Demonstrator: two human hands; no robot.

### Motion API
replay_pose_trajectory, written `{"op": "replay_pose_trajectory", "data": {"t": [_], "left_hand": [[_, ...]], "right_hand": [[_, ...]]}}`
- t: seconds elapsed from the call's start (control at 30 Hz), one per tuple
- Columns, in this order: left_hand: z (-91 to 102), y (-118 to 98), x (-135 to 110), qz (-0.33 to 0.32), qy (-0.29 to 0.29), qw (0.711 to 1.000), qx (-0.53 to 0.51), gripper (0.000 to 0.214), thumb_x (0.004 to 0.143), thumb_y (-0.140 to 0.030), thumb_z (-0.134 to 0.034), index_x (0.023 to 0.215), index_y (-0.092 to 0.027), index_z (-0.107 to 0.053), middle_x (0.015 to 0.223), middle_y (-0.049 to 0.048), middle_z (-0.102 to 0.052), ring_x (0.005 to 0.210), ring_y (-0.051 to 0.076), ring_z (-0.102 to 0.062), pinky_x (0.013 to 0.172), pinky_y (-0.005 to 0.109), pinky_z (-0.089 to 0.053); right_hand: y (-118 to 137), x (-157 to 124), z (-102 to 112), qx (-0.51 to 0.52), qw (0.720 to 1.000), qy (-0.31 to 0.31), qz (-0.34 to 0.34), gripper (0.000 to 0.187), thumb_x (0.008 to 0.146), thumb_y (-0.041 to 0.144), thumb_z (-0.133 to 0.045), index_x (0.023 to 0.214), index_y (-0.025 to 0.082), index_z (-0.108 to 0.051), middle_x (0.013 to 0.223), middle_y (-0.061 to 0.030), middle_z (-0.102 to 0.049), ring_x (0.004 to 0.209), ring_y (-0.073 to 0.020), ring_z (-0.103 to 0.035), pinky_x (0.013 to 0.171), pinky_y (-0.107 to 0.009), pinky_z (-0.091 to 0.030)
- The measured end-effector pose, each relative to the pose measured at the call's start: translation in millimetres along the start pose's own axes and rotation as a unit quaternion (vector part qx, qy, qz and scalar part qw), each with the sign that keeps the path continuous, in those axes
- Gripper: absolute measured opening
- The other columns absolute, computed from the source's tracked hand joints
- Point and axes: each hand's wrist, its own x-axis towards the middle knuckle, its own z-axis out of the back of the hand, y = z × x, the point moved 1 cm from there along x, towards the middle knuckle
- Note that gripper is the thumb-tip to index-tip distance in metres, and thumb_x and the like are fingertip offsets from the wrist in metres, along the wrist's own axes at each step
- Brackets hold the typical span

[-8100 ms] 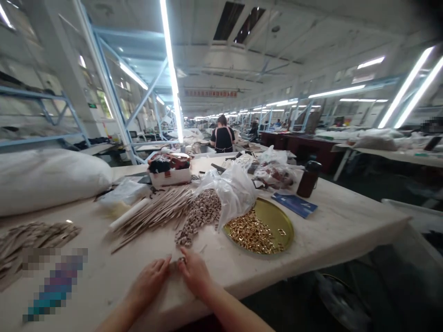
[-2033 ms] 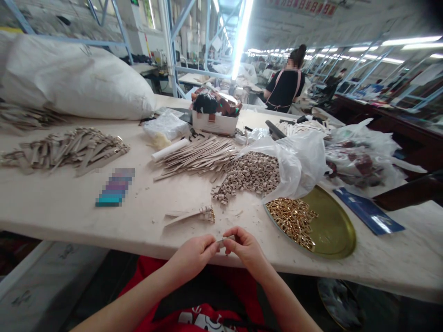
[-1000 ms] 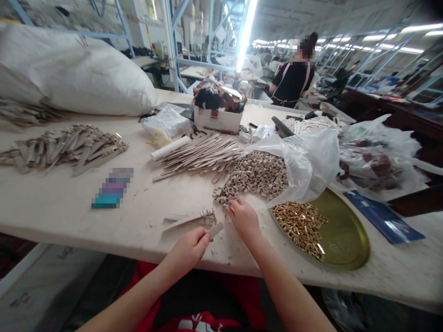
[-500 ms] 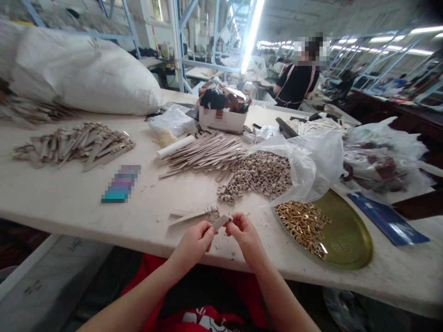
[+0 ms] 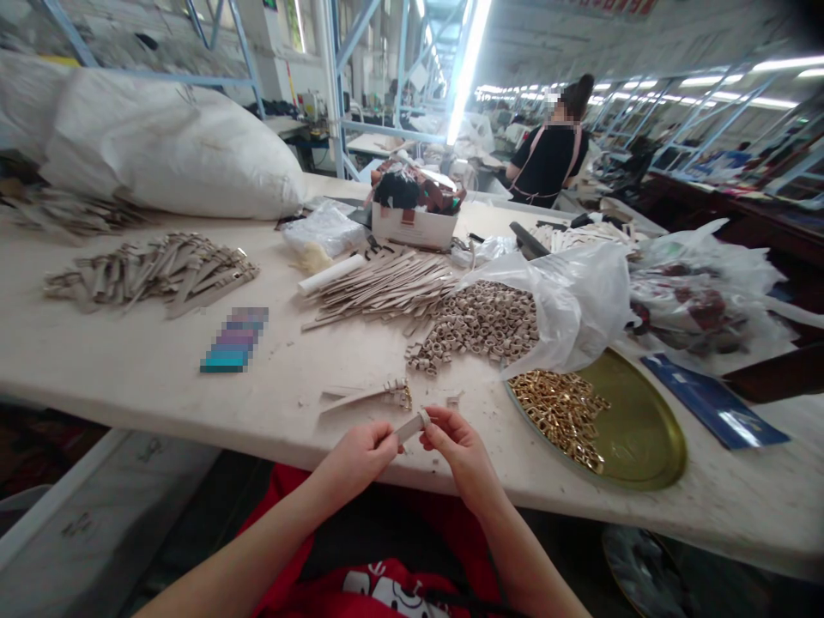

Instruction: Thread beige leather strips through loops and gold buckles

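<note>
The left hand (image 5: 366,451) is clamped between thumb and fingers on a flat beige strap (image 5: 408,427), which slants up and right over the near part of the worktable (image 5: 270,390). The right hand (image 5: 456,436) has its fingertips pinched at the strap's far end, where a small loop (image 5: 425,417) shows; whether the loop fully encircles the strap is hard to tell. Both forearms cross the table's front edge, and the hands are close together just inside it.

Just beyond the left hand lies a small group of straps with gold buckles (image 5: 370,396) — their buckle ends face right, near the held strap. A strip of tabletop strewn with small scraps separates the hands from the loose heap of loops (image 5: 482,322). To the right, a gap of table lies between the right hand and the rim of the oval tray (image 5: 644,421), whose left side holds gold buckles (image 5: 560,412); its near rim stops short of the front edge. Leftward the tabletop stretches wide — up to a larger strap pile (image 5: 154,275), set well back from the edge.
</note>
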Motion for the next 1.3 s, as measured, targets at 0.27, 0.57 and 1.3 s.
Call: {"op": "replay_pose_trajectory", "data": {"t": [0.27, 0.57, 1.3], "left_hand": [[-11.5, -8, -2, -0.037, -0.035, 0.998, 0.047, 0.027, 0.083, -0.033, -0.035, 0.066, -0.017, -0.049, 0.057, -0.004, -0.044, 0.057, 0.012, -0.043, 0.052, 0.023, -0.028], [-14.5, 0, 7, -0.04, -0.028, 0.997, 0.055, 0.029, 0.085, -0.035, -0.033, 0.065, -0.018, -0.045, 0.059, -0.0024, -0.048, 0.058, 0.014, -0.045, 0.055, 0.024, -0.031], [-9.8, 7, 24, -0.021, 0.043, 0.999, -0.02, 0.037, 0.083, -0.047, -0.034, 0.089, -0.018, -0.056, 0.068, 0.0005, -0.055, 0.069, 0.017, -0.052, 0.062, 0.024, -0.041]], "right_hand": [[-8, -8, -3, 0.08, 0.994, -0.076, -0.003, 0.021, 0.068, 0.036, -0.066, 0.075, 0.018, -0.058, 0.072, -0.0005, -0.065, 0.062, -0.0114, -0.055, 0.062, -0.025, -0.042], [-19, -11, -5, 0.122, 0.986, -0.109, -0.011, 0.018, 0.069, 0.033, -0.067, 0.076, 0.02, -0.058, 0.066, 0.0033, -0.061, 0.062, -0.0101, -0.054, 0.066, -0.024, -0.042], [15, -5, 55, -0.372, 0.922, -0.037, 0.1, 0.018, 0.077, 0.034, -0.055, 0.087, 0.02, -0.062, 0.079, -0.0041, -0.061, 0.074, -0.0182, -0.055, 0.068, -0.029, -0.039]]}}
